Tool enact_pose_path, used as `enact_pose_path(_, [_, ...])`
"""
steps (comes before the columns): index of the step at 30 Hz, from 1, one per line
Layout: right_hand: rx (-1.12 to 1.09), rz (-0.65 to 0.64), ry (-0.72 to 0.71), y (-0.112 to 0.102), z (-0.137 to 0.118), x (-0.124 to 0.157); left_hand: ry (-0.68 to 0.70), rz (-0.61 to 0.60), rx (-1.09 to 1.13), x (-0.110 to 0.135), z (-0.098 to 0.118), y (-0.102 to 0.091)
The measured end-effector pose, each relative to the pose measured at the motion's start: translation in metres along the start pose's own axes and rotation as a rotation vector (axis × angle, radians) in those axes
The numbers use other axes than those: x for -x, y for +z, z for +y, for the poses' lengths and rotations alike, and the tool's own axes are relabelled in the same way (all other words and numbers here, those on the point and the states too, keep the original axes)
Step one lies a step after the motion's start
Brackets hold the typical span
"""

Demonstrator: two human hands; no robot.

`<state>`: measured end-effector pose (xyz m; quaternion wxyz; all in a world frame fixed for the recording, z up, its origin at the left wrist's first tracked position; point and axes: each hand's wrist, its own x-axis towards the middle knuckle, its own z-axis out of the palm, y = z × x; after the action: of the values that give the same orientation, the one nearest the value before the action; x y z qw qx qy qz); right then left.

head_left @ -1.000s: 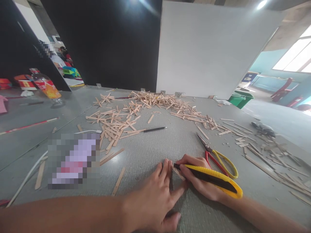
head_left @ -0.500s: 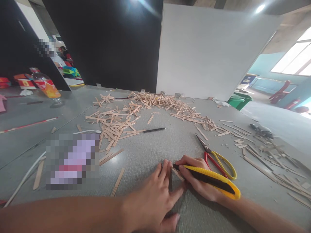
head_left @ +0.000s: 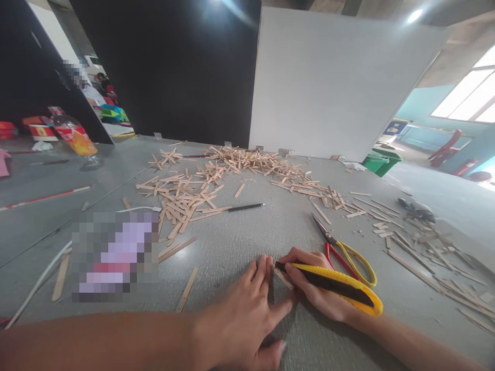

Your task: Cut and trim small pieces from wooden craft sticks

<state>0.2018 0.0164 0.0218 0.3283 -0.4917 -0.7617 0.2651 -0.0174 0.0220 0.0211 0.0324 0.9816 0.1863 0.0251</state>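
My right hand (head_left: 315, 281) is closed round a yellow and black utility knife (head_left: 338, 288), its tip low over the table beside my left fingertips. Under the tip, a small piece of wooden craft stick (head_left: 284, 278) lies between my two hands, partly covered by fingers. My left hand (head_left: 247, 306) rests on the table with fingers stretched out, two fingertips by the upper end of the piece and another finger at its lower end. Scissors (head_left: 340, 247) with one red and one yellow handle lie just beyond my right hand.
Loose craft sticks (head_left: 247, 162) are heaped across the back. A dark pen (head_left: 246, 207) lies ahead, thin offcuts (head_left: 436, 247) at right. On the left are a blurred-out purple object (head_left: 119, 252), a white cable (head_left: 42, 278) and a drink bottle (head_left: 73, 135). Black (head_left: 185, 67) and white panels (head_left: 328, 77) stand behind.
Almost nothing differs. Both hands and the utility knife stay in nearly the same place, with only a tiny shift of the knife's tail end.
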Motion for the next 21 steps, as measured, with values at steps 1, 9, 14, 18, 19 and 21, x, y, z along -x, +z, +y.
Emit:
enact_pose_path(1, [-0.003,0.003,0.001,0.0000,-0.0002,0.0000,-0.003,-0.003,0.002,-0.0001,0.0000,-0.0005])
enact_pose_path(9, [-0.004,0.007,0.006,0.0013,0.0007,0.0003,0.004,0.005,-0.014,0.0002,-0.0017,0.0011])
enact_pose_path(14, [0.010,0.009,-0.003,0.0010,0.0014,0.0007,0.018,0.014,-0.035,0.0007,-0.0014,0.0029])
enact_pose_path(18, [0.028,0.015,-0.027,0.0003,0.0015,0.0007,0.016,0.013,-0.021,0.0009,-0.0012,0.0020])
enact_pose_path(19, [0.037,0.020,-0.032,0.0004,0.0015,0.0009,0.015,0.010,-0.014,0.0009,-0.0011,0.0015])
enact_pose_path(21, [0.055,0.030,-0.047,0.0010,0.0012,0.0015,0.011,0.003,0.002,0.0006,-0.0009,0.0002])
